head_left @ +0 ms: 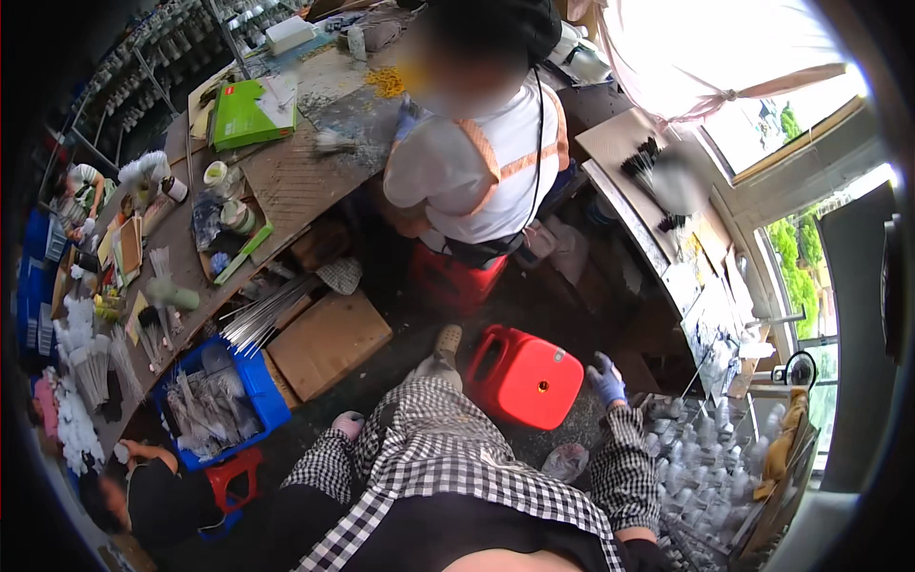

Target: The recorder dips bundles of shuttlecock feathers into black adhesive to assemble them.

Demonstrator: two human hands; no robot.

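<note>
Red plastic stool (538, 377), lower half just right of centre, near my right hand (608, 383): fingers spread, empty. Left hand (349, 424): fingers' opening and hold, can't tell. Stool looks light, stiff, slick; best grip, its side cut-out (492, 357).

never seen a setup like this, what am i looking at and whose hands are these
There is no machine, just a person wearing cameras on the head. This one wide, round-edged view comes from the left camera, looking down past a checkered apron. The left hand is beside the apron; the right hand, gloved, is open near a red stool. I see nothing held in either. On the workbench ahead to the left lie a green box and scattered yellow bits; a co-worker and a blue bin are beside it.
</note>
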